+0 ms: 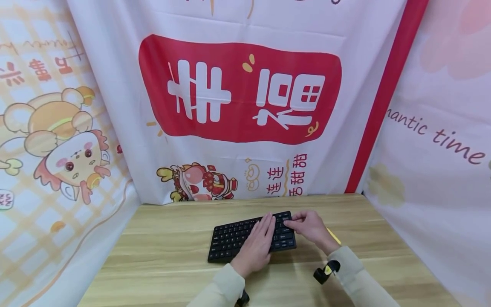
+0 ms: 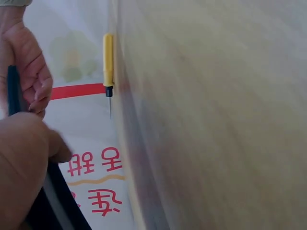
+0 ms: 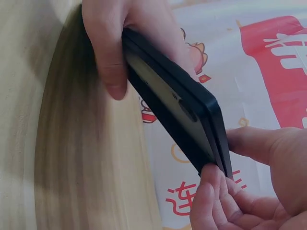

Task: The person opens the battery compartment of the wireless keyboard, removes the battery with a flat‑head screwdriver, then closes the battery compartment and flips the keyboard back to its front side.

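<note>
Gripping black keyboard (image 1: 228, 243) right of its middle with left hand (image 1: 255, 245), covering keys there; pinching its 3 o'clock end in fingers of right hand (image 1: 310, 227), nearer to that end. Running lengthwise about 9 to 3 o'clock, tilted, right end raised off tabletop (image 1: 165, 264). Showing yellow-handled tool (image 1: 334, 237) at 3 o'clock, partly hidden.

The head view looked forward and down from above, farthest off, across the surface (image 1: 165, 251). Low and close, the left wrist view faced forward and right, the right wrist view forward and left; both, rolled sideways, shared the keyboard (image 1: 231, 239) and front cloth (image 1: 239, 91).
</note>
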Demonstrator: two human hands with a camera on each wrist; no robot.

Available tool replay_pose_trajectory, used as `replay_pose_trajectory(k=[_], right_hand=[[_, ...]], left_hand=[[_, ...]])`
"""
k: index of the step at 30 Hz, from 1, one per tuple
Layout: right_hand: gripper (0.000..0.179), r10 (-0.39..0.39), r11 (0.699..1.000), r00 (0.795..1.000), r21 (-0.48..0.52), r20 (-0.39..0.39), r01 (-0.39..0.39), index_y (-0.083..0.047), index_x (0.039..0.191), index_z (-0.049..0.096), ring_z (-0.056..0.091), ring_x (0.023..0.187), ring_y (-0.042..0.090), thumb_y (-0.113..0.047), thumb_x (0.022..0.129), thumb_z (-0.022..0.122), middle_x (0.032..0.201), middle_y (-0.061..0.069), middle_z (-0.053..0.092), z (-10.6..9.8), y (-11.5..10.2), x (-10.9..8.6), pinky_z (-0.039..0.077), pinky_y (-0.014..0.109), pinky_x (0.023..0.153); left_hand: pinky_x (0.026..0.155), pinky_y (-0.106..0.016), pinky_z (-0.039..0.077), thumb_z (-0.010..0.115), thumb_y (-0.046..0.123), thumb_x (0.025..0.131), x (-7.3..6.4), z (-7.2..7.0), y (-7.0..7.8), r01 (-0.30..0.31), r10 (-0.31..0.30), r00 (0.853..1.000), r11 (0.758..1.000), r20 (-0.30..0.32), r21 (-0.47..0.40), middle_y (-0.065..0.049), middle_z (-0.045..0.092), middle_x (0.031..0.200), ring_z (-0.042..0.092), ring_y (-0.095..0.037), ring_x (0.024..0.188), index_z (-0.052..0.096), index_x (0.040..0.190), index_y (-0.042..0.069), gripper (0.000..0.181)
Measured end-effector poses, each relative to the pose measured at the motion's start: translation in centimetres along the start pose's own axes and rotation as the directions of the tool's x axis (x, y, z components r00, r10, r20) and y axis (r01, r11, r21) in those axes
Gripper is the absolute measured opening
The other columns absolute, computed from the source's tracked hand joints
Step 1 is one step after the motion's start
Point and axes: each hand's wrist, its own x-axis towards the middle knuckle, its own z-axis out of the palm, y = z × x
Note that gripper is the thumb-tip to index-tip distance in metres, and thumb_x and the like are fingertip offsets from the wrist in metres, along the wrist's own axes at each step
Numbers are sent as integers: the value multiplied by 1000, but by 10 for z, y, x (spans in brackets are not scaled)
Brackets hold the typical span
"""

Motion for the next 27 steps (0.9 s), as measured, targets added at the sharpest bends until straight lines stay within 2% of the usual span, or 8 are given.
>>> replay_pose_trajectory(k=[5, 8, 13, 17, 19, 22, 24, 27], right_hand=[[42, -15, 999, 997, 35, 74, 12, 0, 124, 74, 76, 95, 19, -30, 95, 81, 115, 14, 78, -13, -7, -1, 65, 35, 83], [49, -27, 999, 993, 47, 111, 22, -2, 131, 71, 77, 103, 23, -36, 97, 78, 121, 14, 77, -24, -15, 0, 65, 36, 88], [58, -62, 997, 983, 57, 172, 53, -3, 135, 68, 76, 109, 26, -45, 96, 77, 120, 12, 78, -34, -24, 2, 64, 35, 91], [56, -96, 995, 971, 57, 218, 85, -3, 135, 68, 75, 109, 23, -44, 97, 77, 120, 11, 78, -31, -21, 5, 64, 38, 93], [55, -116, 993, 965, 60, 237, 105, -3, 135, 68, 75, 108, 21, -42, 98, 75, 120, 11, 78, -25, -16, 5, 63, 39, 94], [52, -131, 990, 958, 74, 254, 116, -3, 134, 68, 75, 108, 22, -41, 100, 74, 117, 8, 78, -11, -5, 7, 63, 40, 95], [54, -126, 990, 953, 94, 276, 104, -3, 135, 67, 74, 111, 25, -44, 99, 73, 118, 8, 78, -1, 2, 8, 62, 43, 98], [60, -125, 985, 942, 151, 312, 80, -1, 138, 65, 74, 115, 27, -47, 100, 72, 124, 13, 76, 16, 11, 11, 59, 47, 103]], left_hand=[[129, -46, 35, 62, 2, 98, 0, -7, -2, -35, 38, 997, 999, -61, 36, -21, 24, 174, 29, -32, 162, 24, 165, -3, 77], [129, -47, 34, 60, -6, 96, 2, -18, -7, -48, 47, 995, 999, -92, -9, -23, 25, 173, 31, -33, 161, 25, 165, -4, 77], [129, -48, 31, 66, -17, 86, 9, -46, -25, -34, 2, 988, 979, -155, -202, -23, 19, 174, 28, -36, 161, 20, 165, -6, 92], [123, -46, 39, 63, -13, 93, 17, -67, -43, -23, -96, 956, 916, -276, -400, -24, 28, 171, 41, -40, 154, 15, 168, 1, 90], [119, -48, 45, 58, -7, 100, 21, -76, -51, -26, -170, 929, 857, -329, -515, -24, 33, 169, 51, -41, 146, 16, 170, 9, 83], [106, -52, 56, 52, 4, 108, 22, -87, -60, -17, -327, 875, 715, -356, -699, -25, 51, 157, 66, -41, 124, 29, 168, 15, 66], [99, -48, 59, 53, 15, 111, 21, -92, -63, 13, -470, 827, 565, -309, -825, -24, 62, 144, 68, -39, 113, 43, 160, 13, 50], [96, -35, 59, 56, 23, 110, 16, -94, -66, 13, -656, 727, 309, -203, -951, -23, 69, 127, 70, -29, 108, 56, 143, 5, 38]])
